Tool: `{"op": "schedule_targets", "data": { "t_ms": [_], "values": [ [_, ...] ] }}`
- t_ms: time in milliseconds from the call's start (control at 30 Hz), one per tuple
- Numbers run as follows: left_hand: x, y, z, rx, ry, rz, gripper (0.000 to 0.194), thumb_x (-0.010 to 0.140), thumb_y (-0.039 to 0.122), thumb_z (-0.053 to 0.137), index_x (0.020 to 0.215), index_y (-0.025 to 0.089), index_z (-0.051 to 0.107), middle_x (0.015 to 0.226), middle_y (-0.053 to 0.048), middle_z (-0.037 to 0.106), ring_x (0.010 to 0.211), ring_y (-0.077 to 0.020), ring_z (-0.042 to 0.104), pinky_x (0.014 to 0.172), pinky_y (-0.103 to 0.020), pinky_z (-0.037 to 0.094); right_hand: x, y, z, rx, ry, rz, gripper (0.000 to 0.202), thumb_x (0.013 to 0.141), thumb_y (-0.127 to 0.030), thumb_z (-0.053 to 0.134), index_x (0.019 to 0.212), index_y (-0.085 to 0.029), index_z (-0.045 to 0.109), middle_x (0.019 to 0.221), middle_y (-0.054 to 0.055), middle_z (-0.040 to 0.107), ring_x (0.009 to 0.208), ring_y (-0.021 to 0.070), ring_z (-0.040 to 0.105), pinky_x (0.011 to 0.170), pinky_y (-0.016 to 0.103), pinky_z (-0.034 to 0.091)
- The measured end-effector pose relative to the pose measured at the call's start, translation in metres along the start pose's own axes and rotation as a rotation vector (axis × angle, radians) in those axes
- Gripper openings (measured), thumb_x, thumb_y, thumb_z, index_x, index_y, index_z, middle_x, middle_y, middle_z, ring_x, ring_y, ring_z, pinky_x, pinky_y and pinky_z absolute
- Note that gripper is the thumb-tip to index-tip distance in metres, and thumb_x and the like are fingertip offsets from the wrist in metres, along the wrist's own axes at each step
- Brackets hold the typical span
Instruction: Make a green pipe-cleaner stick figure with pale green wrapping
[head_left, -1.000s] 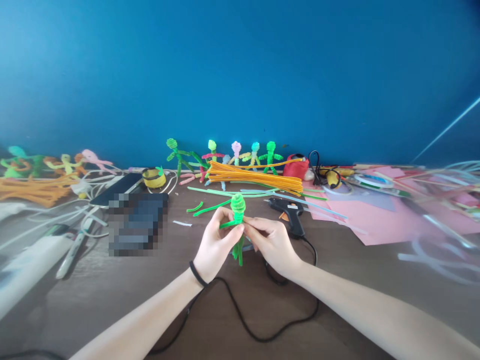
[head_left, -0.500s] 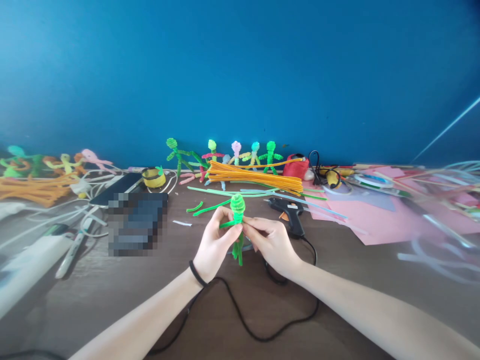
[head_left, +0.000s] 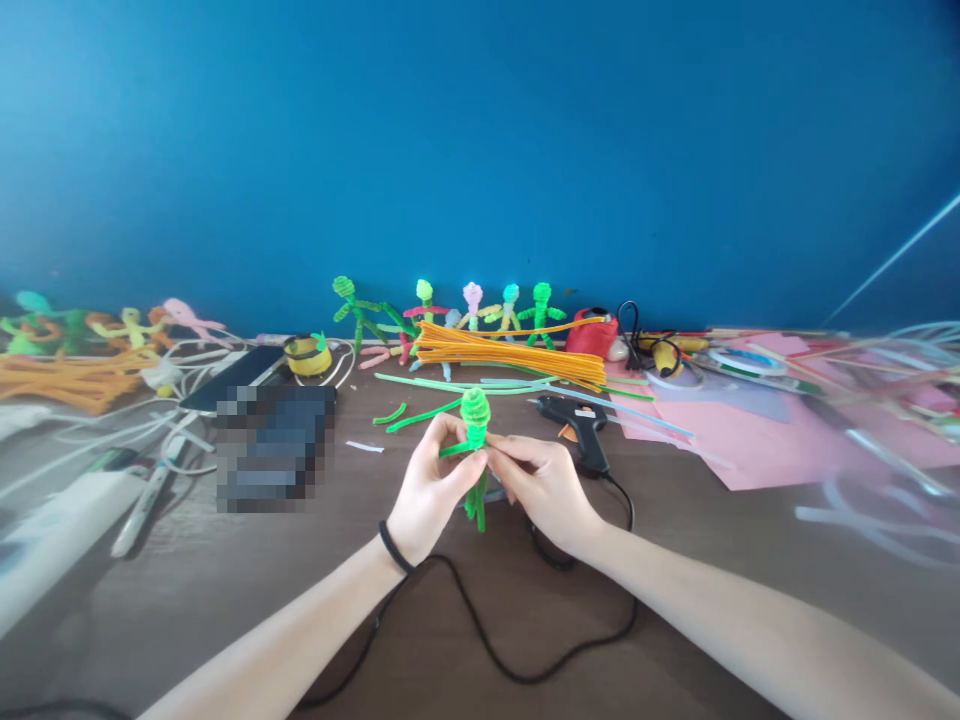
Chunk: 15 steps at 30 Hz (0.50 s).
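A green pipe-cleaner figure (head_left: pixel 475 408) stands upright between my hands, its coiled head on top and its legs hanging below my fingers. My left hand (head_left: pixel 442 480) is closed on its body from the left, thumb across the front, with a green arm sticking out by the fingers. From the right, my right hand (head_left: pixel 544 485) pinches at the figure's side; its fingertips touch the body just below the head. Behind my hands, a black glue gun (head_left: pixel 589 430) lies on the brown table (head_left: pixel 360 620), its cord curling below my wrists.
Orange pipe cleaners (head_left: pixel 510 355) lie before several small figures (head_left: pixel 541 300) along the blue wall. Two phones (head_left: pixel 277 440) and white cables are on the left. Pink paper (head_left: pixel 720 440) and clear sticks lie right. Loose green pipe cleaners (head_left: pixel 424 415) are behind my left hand.
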<state>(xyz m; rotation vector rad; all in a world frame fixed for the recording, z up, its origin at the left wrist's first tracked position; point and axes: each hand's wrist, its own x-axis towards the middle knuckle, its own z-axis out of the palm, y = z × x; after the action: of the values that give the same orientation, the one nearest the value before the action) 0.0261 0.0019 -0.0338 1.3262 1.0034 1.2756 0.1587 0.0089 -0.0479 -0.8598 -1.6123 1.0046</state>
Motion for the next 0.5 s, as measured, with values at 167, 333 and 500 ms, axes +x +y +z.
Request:
{"op": "schedule_targets", "data": {
  "t_ms": [167,333,500],
  "values": [
    [0.0003,-0.0003,0.0004,0.015,0.017,0.006,0.021,0.070,0.027,0.059,0.069,0.019,0.040,0.068,0.005,0.042,0.055,-0.0061,0.039,0.050,-0.017,0.037,0.0000,-0.0011,-0.0007,-0.024,-0.013,-0.013,0.026,0.082,-0.029,0.048,0.094,-0.017,0.068,0.057,-0.001,0.052,0.044,0.0047,0.036,0.042,0.018,0.032],
    [0.0007,-0.0008,-0.0004,0.025,0.006,0.032,0.018,0.072,0.026,0.057,0.070,0.019,0.041,0.068,0.005,0.043,0.057,-0.0069,0.041,0.052,-0.018,0.039,-0.0002,-0.0002,-0.0009,-0.023,-0.018,0.001,0.028,0.082,-0.032,0.048,0.091,-0.017,0.069,0.059,0.000,0.053,0.043,0.0047,0.036,0.040,0.018,0.031],
    [0.0011,-0.0024,-0.0013,0.023,0.000,0.036,0.016,0.072,0.025,0.056,0.070,0.019,0.041,0.068,0.005,0.043,0.058,-0.0073,0.042,0.053,-0.019,0.041,0.0001,-0.0011,-0.0004,-0.008,-0.014,0.007,0.027,0.082,-0.032,0.049,0.090,-0.016,0.069,0.056,-0.001,0.051,0.043,0.0049,0.035,0.041,0.018,0.031]
  ]
}}
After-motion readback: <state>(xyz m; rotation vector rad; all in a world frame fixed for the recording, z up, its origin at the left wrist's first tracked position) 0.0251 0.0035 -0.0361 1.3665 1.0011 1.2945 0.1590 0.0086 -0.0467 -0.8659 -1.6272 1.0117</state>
